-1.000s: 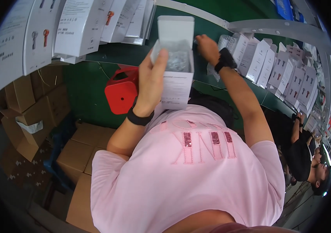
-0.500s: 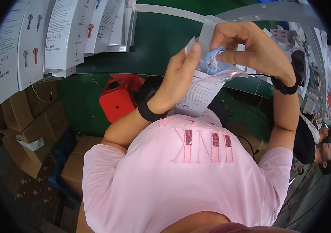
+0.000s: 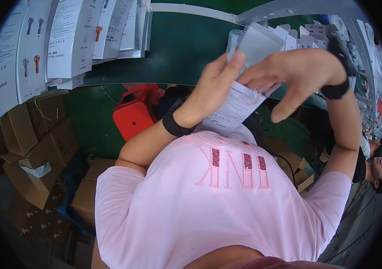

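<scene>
A white printed cardboard box (image 3: pixel 232 107) stands tilted in front of my chest, its upper flap (image 3: pixel 262 42) raised. My left hand (image 3: pixel 213 87) grips the box along its left side, the thumb near the opening. Reaching over the mouth of the box, my right hand (image 3: pixel 292 74) has its fingers stretched into the opening, and its thumb hangs spread outside. The fingertips are hidden, and so is most of what lies inside. A bit of clear plastic bag (image 3: pixel 260 95) shows at the mouth under the right fingers. Clear bubble wrap (image 3: pixel 234 39) sticks up beside the flap.
Several upright white printed boxes (image 3: pixel 70 40) line the left of the green table (image 3: pixel 177 45). More white boxes (image 3: pixel 312 38) are at the far right. A red stool (image 3: pixel 132 119) and brown cartons (image 3: pixel 43 143) stand below on the left. Another person (image 3: pixel 377 172) is at the right edge.
The bagged blue cord that my right hand pinched has gone down out of sight into the box. My right thumb has spread away from the fingers. Bubble wrap now shows behind the left hand.
</scene>
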A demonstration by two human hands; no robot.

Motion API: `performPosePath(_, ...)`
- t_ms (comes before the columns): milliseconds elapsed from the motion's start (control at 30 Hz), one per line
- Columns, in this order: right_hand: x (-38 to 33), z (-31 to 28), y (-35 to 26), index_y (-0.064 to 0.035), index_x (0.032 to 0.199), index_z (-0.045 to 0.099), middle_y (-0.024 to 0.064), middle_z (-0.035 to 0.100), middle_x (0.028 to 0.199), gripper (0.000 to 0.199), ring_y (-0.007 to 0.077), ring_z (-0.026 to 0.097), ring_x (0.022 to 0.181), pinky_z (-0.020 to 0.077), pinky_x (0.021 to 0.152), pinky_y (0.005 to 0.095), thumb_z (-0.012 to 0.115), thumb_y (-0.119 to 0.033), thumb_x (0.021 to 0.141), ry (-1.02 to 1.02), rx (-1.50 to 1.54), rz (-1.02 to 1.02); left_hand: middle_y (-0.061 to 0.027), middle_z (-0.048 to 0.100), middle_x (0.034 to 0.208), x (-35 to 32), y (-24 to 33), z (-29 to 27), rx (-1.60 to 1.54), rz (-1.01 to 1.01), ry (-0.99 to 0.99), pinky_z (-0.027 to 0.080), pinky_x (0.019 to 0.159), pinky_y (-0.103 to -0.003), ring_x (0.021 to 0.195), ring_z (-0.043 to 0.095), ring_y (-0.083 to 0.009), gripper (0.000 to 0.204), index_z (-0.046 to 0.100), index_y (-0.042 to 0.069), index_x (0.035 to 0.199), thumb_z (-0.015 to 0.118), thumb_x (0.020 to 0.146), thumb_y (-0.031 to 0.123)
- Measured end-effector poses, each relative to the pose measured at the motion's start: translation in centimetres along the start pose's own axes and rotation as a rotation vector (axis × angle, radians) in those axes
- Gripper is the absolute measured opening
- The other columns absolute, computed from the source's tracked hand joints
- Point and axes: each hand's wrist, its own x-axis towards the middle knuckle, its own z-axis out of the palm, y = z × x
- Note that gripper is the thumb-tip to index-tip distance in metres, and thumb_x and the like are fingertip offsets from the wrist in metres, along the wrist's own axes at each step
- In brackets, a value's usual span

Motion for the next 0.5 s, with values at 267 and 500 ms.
performPosePath(267, -0.5, 0.7, -0.5, -0.0005, 0.124, 0.058, 0.0140, 0.064, 0.114, 0.049, 0.0182, 0.062, 0.101, 0.0510, 0.089, 0.0332, 0.074, -0.021, 0.084, 0.339, 0.093, -0.022, -0.0206, 0.048, 0.130, -0.8, -1.3, -2.4, -0.096, 0.278, -0.117, 0.044, 0.095, -0.031, 0.118, 0.050, -0.0207, 0.080, 0.013, 0.001, 0.149, 0.061, 0.095, 0.034)
performPosePath(500, 1.6, 6.6, 7.1, -0.0039, 0.145, 0.036, 0.0167, 0.052, 0.131, 0.090, 0.0239, 0.051, 0.119, 0.0424, 0.099, 0.0368, 0.080, -0.037, 0.073, 1.090, 0.405, -0.140, -0.0186, 0.053, 0.128, -1.0, -2.5, -4.6, 0.398, 0.578, -0.124, 0.048, 0.088, -0.031, 0.106, 0.059, -0.0217, 0.062, 0.050, 0.005, 0.126, 0.080, 0.078, 0.031)
